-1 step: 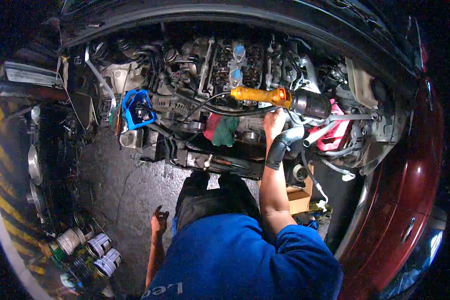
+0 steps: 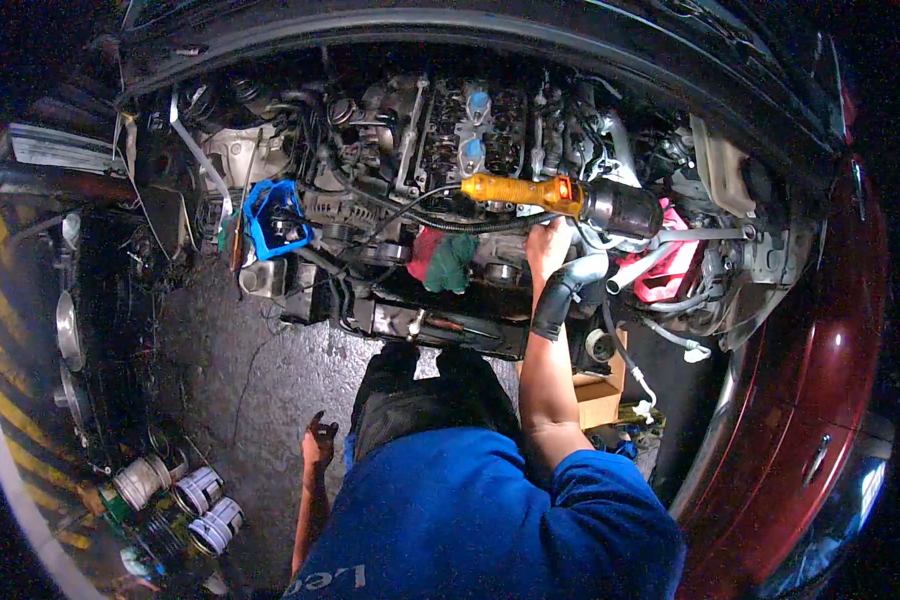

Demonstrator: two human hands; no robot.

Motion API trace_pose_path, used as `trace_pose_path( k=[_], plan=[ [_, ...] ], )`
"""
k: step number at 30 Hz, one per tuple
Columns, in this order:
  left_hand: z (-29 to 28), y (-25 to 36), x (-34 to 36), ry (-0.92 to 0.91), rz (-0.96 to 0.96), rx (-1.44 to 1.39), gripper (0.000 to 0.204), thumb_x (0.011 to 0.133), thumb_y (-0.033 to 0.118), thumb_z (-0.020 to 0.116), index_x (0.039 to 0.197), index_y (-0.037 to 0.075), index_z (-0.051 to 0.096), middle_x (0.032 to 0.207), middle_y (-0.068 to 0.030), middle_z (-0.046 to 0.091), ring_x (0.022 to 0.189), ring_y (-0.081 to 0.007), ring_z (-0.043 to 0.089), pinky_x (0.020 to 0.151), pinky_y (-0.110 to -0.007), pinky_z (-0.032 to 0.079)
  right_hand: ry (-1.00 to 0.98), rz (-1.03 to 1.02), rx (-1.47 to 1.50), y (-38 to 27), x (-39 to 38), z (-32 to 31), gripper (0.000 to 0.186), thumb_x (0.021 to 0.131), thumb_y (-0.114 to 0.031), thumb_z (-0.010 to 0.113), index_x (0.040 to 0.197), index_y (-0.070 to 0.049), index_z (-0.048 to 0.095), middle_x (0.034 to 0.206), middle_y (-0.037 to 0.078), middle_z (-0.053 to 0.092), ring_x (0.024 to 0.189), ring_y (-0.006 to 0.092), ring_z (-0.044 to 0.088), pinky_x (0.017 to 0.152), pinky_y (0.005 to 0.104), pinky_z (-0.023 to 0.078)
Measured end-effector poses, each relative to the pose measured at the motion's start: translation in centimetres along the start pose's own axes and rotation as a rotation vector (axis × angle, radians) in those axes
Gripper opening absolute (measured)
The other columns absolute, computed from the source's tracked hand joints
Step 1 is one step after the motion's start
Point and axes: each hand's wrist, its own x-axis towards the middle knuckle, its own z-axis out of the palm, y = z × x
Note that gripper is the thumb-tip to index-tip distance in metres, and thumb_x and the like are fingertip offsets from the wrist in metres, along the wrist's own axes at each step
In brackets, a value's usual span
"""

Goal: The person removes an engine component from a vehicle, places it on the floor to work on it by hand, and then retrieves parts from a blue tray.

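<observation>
Right hand [image 2: 547, 248] is reaching into the engine [image 2: 508, 140] beside the yellow lamp [image 2: 550, 193], lying there maybe for light; I can't tell if I'm pinching anything. Left hand [image 2: 319, 440] is hanging, loosely spread.

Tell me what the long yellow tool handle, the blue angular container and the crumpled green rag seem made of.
Long yellow tool handle: probably plastic, slightly glossy, with ribbing. Blue angular container: likely plastic, smooth and evenly coloured. Crumpled green rag: apparently fabric, matte, with soft folds.
</observation>
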Motion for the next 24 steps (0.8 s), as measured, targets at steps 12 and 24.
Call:
trace_pose_path(
  k=[12,24],
  plan=[
    [0.6,-0.1,-0.2,-0.011,0.009,-0.022,0.054,0.085,0.028,0.069,0.133,0.011,0.051,0.095,-0.0145,0.069,0.094,-0.0326,0.064,0.081,-0.041,0.049,0.011,-0.015,-0.026,-0.1,-0.2,0.1,0.02,0.071,-0.002,0.054,0.091,-0.001,0.058,0.076,0.022,0.061,0.073,0.0419,0.059,0.067,0.0464,0.046],
    [0.3,0.4,0.0,0.012,0.005,-0.002,0.054,0.083,0.027,0.072,0.131,0.012,0.053,0.099,-0.0143,0.069,0.091,-0.0299,0.065,0.079,-0.04,0.05,0.075,-0.112,-0.099,0.6,0.2,0.5,0.012,0.075,0.001,0.046,0.084,0.003,0.054,0.055,0.016,0.057,0.044,0.0247,0.059,0.045,0.0368,0.047]
  ],
)
